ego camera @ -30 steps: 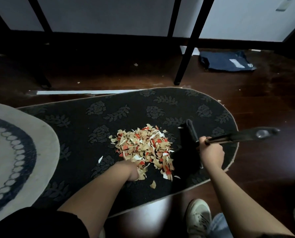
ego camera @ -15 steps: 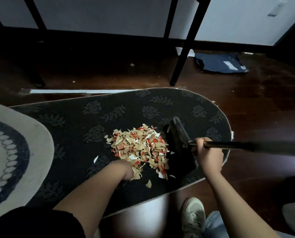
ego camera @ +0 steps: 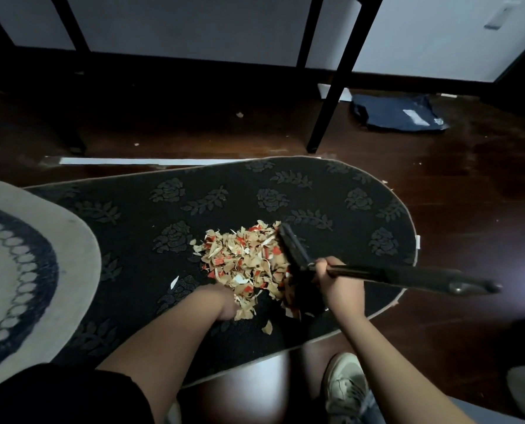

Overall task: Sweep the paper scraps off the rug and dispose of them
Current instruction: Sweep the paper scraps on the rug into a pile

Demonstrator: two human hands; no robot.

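- At frame centre, I see my right hand (ego camera: 336,284), gripping the brush (ego camera: 298,250), has pushed it left into the paper scraps (ego camera: 249,264).
- Left hand (ego camera: 224,302) walls the pile; its grip I cannot tell.

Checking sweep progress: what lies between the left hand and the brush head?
In the head view, the paper scrap pile fills the gap between left hand and brush head.

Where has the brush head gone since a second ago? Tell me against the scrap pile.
Yes: the brush head has swung left, from clear of the paper scraps to pressing against the pile's right edge, gripped by the right hand.
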